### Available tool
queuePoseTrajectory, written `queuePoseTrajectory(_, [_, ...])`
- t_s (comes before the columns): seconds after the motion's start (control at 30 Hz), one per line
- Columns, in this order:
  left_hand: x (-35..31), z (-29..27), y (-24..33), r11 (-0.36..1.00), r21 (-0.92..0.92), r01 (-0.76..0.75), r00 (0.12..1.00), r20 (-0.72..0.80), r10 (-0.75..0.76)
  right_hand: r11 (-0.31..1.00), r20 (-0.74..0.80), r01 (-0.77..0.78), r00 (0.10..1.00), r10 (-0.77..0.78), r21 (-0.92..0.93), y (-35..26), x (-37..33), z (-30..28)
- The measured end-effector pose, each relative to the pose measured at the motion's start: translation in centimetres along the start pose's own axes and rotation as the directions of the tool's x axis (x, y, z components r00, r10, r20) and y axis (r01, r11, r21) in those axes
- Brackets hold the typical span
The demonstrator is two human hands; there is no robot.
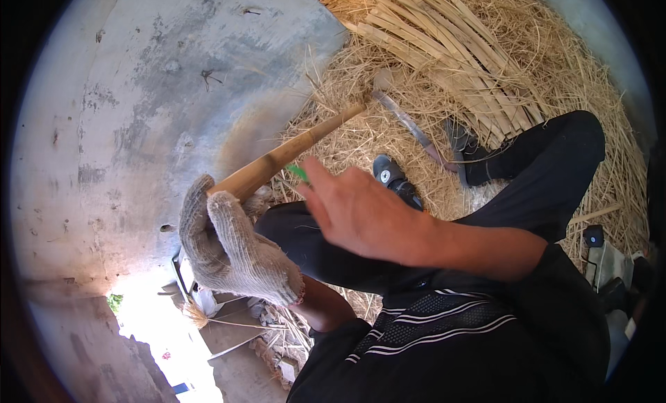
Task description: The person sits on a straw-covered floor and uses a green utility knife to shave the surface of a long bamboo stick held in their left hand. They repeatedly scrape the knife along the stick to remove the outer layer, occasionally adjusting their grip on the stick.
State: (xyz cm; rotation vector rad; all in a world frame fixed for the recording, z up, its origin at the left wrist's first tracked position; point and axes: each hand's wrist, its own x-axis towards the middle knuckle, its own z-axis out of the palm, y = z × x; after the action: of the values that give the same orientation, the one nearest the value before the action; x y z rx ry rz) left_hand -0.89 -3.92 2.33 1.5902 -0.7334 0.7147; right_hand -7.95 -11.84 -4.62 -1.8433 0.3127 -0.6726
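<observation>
"Two hands filled the middle of my feed," I said over the link. "The left hand, in a pale knitted glove, was wrapped around the wide end of a bamboo strip."

"Where was that strip lying?" my colleague asked.

"It was held up off everything, slanting from the glove across the left edge of the straw, its thin tip over the stalks."

"And the right hand?"

"Bare, fingers drawn in on a small green piece that they mostly hid. From my distance I couldn't tell what it was, or whether it touched the strip."

"How did the room look?"

"A grey surface took up the left side, scuffed, blotched and pitted, with a corner at its upper right. I couldn't say whether it was wall or slab. Past its lower edge a bright opening glared, too washed out for me to read. Loose, tangled straw covered the ground."

"What rested on it?"

"A bundle of split strips lay fanned near the straw's upper edge. Between that bundle and a dark shoe I saw a long metal blade, its handle end beside the person's other foot."
</observation>
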Motion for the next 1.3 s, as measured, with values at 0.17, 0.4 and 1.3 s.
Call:
queuePoseTrajectory(0.17, [-0.3, -1.2, -1.1, 1.000, -0.011, -0.028, 0.999, 0.029, 0.029, 0.999, 0.043, 0.049, 0.998, -0.049, 0.009, -1.4, -1.1, -0.9])
queuePoseTrajectory(0.4, [0.1, -1.9, -0.9, 0.996, -0.082, 0.024, 0.999, 0.039, -0.021, 0.986, 0.006, 0.125, 0.992, -0.125, -0.106, -2.1, -0.1, -0.1])
queuePoseTrajectory(1.3, [-0.3, -3.1, -1.9, 0.992, -0.121, 0.043, 0.997, 0.070, -0.035, 0.989, 0.027, 0.000, 1.000, 0.004, -0.148, 2.7, 1.4, 0.0])
